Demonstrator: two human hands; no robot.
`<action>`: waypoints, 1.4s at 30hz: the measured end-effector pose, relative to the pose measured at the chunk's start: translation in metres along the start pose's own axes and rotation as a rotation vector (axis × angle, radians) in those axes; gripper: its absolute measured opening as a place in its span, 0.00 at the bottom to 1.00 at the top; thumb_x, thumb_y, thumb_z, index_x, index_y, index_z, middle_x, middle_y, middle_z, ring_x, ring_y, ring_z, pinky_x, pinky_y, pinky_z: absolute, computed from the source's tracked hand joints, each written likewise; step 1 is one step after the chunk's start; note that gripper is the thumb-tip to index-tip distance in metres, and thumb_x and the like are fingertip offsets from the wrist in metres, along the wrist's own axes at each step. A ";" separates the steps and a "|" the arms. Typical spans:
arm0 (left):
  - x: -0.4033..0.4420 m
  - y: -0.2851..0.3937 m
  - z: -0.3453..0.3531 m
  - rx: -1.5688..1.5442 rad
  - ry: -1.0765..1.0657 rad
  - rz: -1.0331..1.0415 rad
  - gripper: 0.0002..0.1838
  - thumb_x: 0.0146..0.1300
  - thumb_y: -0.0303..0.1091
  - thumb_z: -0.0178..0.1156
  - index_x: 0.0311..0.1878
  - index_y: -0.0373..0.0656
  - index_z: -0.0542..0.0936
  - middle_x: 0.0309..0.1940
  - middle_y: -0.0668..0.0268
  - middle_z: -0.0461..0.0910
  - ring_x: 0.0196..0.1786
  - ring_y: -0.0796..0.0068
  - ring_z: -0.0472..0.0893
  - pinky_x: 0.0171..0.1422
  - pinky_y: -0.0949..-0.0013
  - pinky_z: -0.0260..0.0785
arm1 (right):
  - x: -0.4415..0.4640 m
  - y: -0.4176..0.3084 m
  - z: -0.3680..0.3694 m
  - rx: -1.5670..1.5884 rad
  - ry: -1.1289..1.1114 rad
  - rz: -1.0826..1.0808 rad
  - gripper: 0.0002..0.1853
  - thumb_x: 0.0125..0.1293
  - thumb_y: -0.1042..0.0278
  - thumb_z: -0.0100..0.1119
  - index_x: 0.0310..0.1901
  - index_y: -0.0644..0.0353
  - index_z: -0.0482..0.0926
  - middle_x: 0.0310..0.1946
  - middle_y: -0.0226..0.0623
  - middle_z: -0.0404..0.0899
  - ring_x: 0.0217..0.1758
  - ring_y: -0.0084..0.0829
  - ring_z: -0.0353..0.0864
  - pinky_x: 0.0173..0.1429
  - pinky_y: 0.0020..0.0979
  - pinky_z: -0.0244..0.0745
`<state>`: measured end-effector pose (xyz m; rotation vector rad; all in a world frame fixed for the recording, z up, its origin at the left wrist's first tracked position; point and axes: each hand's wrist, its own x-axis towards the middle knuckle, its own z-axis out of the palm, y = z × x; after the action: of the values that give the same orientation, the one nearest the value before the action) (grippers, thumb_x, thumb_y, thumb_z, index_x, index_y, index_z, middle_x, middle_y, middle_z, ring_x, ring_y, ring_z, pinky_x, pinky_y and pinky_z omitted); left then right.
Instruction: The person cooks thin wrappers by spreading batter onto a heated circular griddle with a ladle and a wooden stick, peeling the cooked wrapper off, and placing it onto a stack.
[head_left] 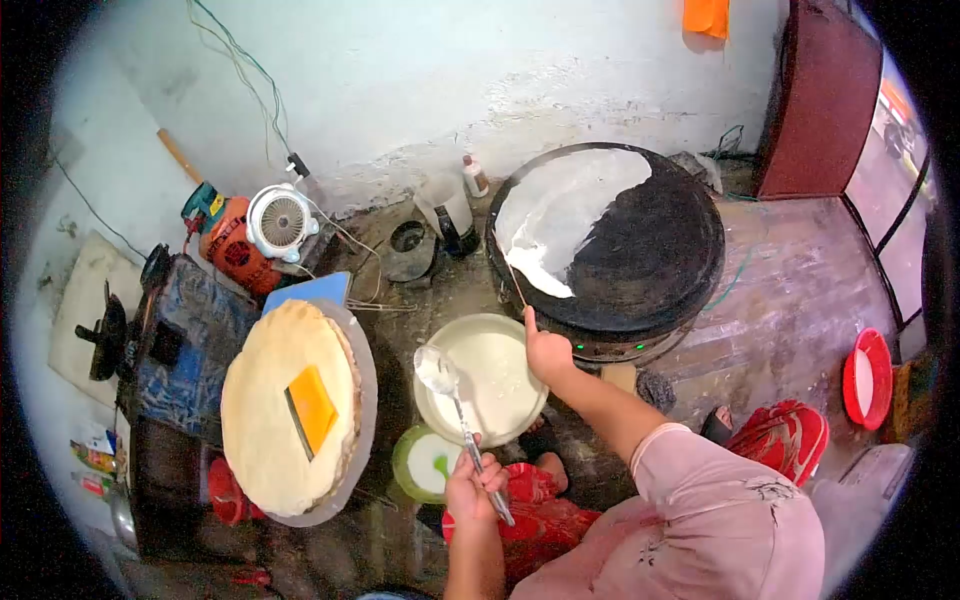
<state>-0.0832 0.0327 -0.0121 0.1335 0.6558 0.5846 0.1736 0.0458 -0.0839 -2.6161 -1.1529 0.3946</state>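
Observation:
My left hand [472, 492] grips the handle of a metal ladle [437, 368], its batter-smeared bowl over the near-left part of a large basin of pale batter [500, 375]. My right hand [548, 350] is closed around a thin wooden batter spreader [518, 288], index finger stretched along the stick. The far end of the spreader meets the white batter [565, 205] at the left edge of a round black griddle [655, 265]. Batter coats roughly the left half of the griddle; the right half is bare black. Below the basin sits a green bowl [403, 468] holding white liquid and a green-handled utensil.
A tall stack of thin pancakes [260, 370] stands at left, with a yellow scraper [318, 405] on top. Behind are a small blower [281, 222], an orange gas cylinder [235, 245], a pitcher [443, 205] and a bottle [475, 176]. A red basin [867, 380] lies far right.

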 end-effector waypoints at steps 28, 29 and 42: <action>-0.005 -0.001 -0.007 -0.014 -0.060 -0.037 0.16 0.69 0.35 0.38 0.55 0.41 0.68 0.26 0.62 0.69 0.20 0.77 0.64 0.21 0.75 0.59 | -0.123 0.068 -0.009 0.267 0.102 0.273 0.42 0.58 0.76 0.44 0.69 0.59 0.32 0.25 0.52 0.76 0.26 0.48 0.76 0.30 0.44 0.72; -0.006 -0.002 -0.004 0.024 -0.037 0.005 0.16 0.69 0.35 0.39 0.54 0.39 0.68 0.26 0.63 0.68 0.20 0.79 0.63 0.20 0.77 0.58 | -0.127 0.070 -0.006 0.259 0.066 0.274 0.41 0.58 0.77 0.43 0.69 0.58 0.32 0.26 0.53 0.76 0.26 0.48 0.77 0.31 0.44 0.72; -0.003 -0.009 -0.004 0.055 -0.034 -0.005 0.15 0.68 0.34 0.42 0.52 0.38 0.70 0.26 0.66 0.67 0.19 0.82 0.62 0.20 0.79 0.58 | -0.145 0.108 -0.012 0.018 0.047 0.160 0.40 0.59 0.74 0.46 0.70 0.55 0.37 0.35 0.54 0.76 0.31 0.48 0.79 0.32 0.44 0.74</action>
<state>-0.0833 0.0235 -0.0167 0.1932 0.6397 0.5585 0.1573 -0.1344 -0.0884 -2.6957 -0.9238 0.3703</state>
